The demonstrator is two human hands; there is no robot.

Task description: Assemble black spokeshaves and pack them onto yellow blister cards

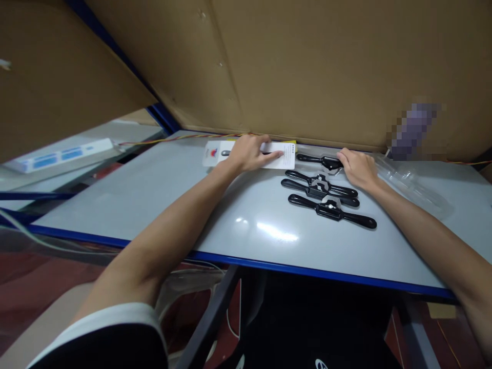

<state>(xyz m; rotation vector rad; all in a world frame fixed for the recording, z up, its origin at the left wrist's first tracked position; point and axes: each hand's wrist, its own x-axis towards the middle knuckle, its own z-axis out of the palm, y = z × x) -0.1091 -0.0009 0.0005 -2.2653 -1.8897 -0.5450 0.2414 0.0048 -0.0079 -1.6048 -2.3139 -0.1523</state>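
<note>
My left hand (251, 152) lies flat, fingers stretched, on a white printed card (286, 158) at the far side of the grey table (161, 189). My right hand (358, 166) rests with fingers curled on the end of a black two-handled tool (321, 161) near the back. Three more black two-handled tools (330, 209) lie side by side just in front of that hand. A clear plastic package (411, 182) lies to the right of my right wrist.
A brown cardboard wall (307, 66) rises behind the table, and another cardboard sheet (57, 77) slants at the left. Red and yellow wires (184, 137) run along the back edge. The table's front has a blue edge (269, 265).
</note>
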